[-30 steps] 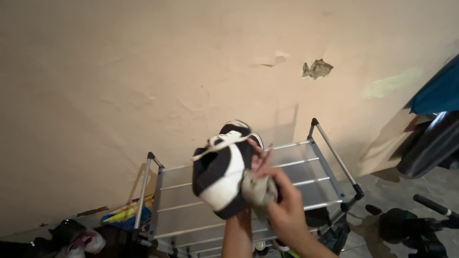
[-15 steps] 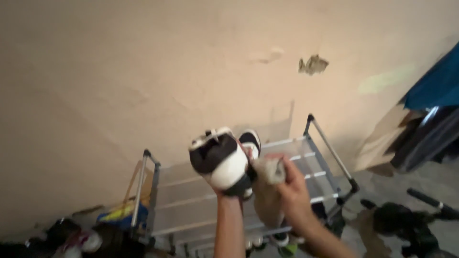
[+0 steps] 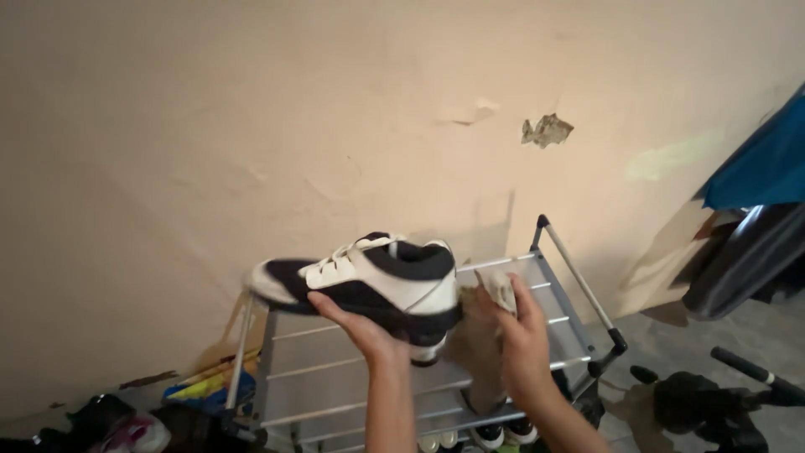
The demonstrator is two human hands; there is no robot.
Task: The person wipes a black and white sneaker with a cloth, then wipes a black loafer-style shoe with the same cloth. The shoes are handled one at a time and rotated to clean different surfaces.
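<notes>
head view: your left hand (image 3: 356, 327) cups the black and white shoe (image 3: 360, 281) from below, palm up, fingers curled under its sole near the middle. the shoe lies on its side-on profile, long axis running almost level across the frame, toe pointing to your left and slightly toward the wall (image 3: 251, 126), heel to your right, laces on top. it hangs in the air above the top tier of the metal shoe rack (image 3: 570, 285), not touching it. your right hand (image 3: 524, 340) presses a greyish cloth (image 3: 478, 352) against the heel end, fingers closed around the cloth, its loose part hanging down below the hand. half a second ago the shoe stood nearly end-on to you, sole side showing and toe tipped up; now it is swung flat and sideways, and the cloth has gone from the side panel to the heel. more shoes (image 3: 495, 434) sit on the rack's lower tier, and a dark jumble of footwear (image 3: 117, 419) lies on the floor to the left of it.
</notes>
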